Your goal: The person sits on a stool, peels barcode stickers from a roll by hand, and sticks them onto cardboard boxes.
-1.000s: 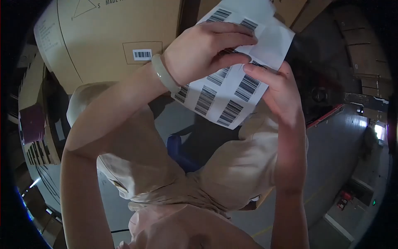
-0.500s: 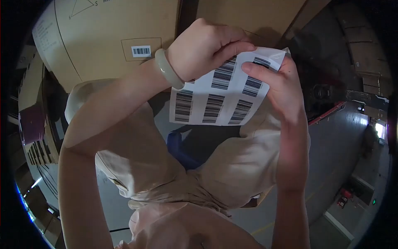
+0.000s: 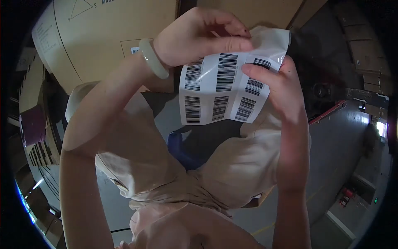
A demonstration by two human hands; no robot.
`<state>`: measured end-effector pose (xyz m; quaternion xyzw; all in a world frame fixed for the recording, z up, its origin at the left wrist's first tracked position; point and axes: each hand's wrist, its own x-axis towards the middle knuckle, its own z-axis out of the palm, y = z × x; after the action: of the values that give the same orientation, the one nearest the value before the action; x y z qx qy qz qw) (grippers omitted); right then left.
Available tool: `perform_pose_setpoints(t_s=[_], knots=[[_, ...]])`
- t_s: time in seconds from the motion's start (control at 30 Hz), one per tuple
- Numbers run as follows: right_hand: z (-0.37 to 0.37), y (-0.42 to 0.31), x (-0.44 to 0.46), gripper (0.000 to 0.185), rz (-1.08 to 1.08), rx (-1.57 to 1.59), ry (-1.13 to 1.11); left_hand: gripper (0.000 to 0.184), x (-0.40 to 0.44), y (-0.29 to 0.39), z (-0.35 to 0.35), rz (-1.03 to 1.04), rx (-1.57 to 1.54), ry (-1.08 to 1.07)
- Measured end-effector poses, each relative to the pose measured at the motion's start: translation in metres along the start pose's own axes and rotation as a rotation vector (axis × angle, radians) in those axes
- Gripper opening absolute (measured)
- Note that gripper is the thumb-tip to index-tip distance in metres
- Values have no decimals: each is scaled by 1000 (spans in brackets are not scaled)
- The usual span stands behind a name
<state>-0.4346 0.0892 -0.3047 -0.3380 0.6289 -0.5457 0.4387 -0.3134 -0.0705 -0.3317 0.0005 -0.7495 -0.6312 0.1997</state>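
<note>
A white sheet of barcode labels [image 3: 210, 97] hangs in front of me above my knees, its top part bent back and shiny. My right hand [image 3: 284, 85] grips its right edge, thumb on the printed face and fingers behind. At the sheet's upper edge is my left hand [image 3: 199, 35], with a pale bangle [image 3: 154, 60] on the wrist. Its thumb and fingertips are bent around the top of the sheet; the fingertips are partly hidden behind the paper.
A large cardboard box [image 3: 103, 25] with a barcode label stands at the upper left. Another carton [image 3: 257, 14] is behind the sheet. A red-edged metal part [image 3: 329, 111] lies at the right. A blue object [image 3: 178, 151] shows between my legs.
The sheet has swung more upright, and its top has been bent and lifted. My left hand has moved slightly left and up along the top edge. My right hand has hardly moved.
</note>
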Motion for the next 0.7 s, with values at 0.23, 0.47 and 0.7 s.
perform_pose_setpoints(t_s=[0.23, 0.47, 0.7], knots=[[0, 7, 2, 24, 7, -5, -2, 15, -5, 2, 3, 237, 544, 4], [7, 11, 5, 20, 49, 147, 27, 10, -7, 0, 13, 495, 890, 98], [2, 4, 3, 21, 48, -23, 7, 13, -5, -1, 9, 256, 527, 82]])
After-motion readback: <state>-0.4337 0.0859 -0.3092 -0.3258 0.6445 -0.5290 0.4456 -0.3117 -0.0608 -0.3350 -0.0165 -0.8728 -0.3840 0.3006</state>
